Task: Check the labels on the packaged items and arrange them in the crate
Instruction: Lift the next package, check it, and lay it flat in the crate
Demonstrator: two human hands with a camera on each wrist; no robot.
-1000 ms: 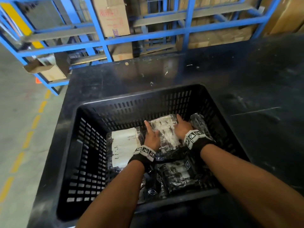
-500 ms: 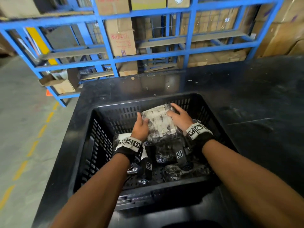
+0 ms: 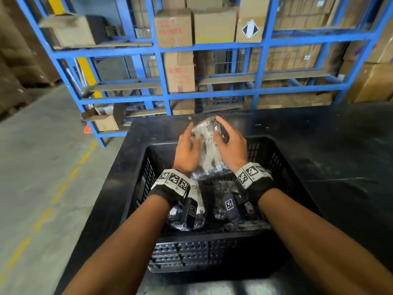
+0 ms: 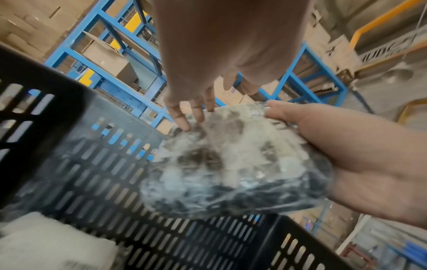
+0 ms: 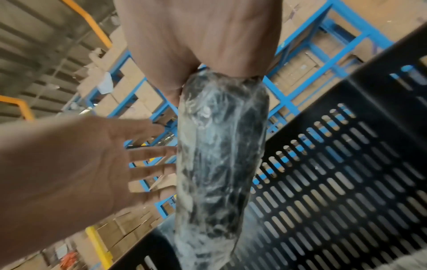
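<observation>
A package (image 3: 207, 150) wrapped in clear plastic, dark inside with a whitish label side, is held up over the far part of the black slotted crate (image 3: 136, 188). My right hand (image 3: 230, 145) grips its right edge, thumb on the near face. My left hand (image 3: 187, 150) touches the package's left side with straight, spread fingers. In the left wrist view my left fingertips (image 4: 184, 126) rest on the package (image 4: 231, 164). The right wrist view shows the package (image 5: 219, 155) edge-on below my right hand (image 5: 196, 36). Several more wrapped packages (image 3: 221, 209) lie in the crate, partly hidden by my wrists.
The crate stands on a black table (image 3: 329, 150). Beyond the table's far edge rises a blue steel rack (image 3: 161, 81) stacked with cardboard boxes (image 3: 214, 24). Left of the table is concrete floor with a dashed yellow line (image 3: 42, 218).
The package has come up from the crate's bottom to above the far rim, between both hands. My left hand has gone from gripping its edge to touching it with spread fingers.
</observation>
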